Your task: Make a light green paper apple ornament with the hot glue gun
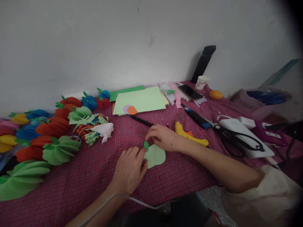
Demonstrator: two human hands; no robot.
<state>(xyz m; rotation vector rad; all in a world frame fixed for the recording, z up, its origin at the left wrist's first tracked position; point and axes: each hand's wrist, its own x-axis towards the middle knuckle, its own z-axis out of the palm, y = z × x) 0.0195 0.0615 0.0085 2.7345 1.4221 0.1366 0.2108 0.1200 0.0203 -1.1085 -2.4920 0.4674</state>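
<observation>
A pale green paper pumpkin shape [156, 156] with a scalloped edge lies flat on the cloth between my hands. At its upper left edge stands a small darker green paper leaf [146, 145]. My left hand [129, 168] is closed over the shape's left side, its index fingertip beside the leaf. From the right, my right hand [165, 137] reaches over the upper edge with bent fingers, their tips just above the leaf. Whatever those fingertips pinch is hidden. A yellow glue gun [189, 135] lies close to my right forearm.
Finished paper pumpkins [60, 149] crowd the left side, near a heap of paper scraps [93, 127]. Behind lie green paper sheets [142, 99] and a black pen [142, 120]. At right are a utility knife [196, 117], black-handled scissors [233, 138], a phone [190, 92] and a paper cup [202, 82].
</observation>
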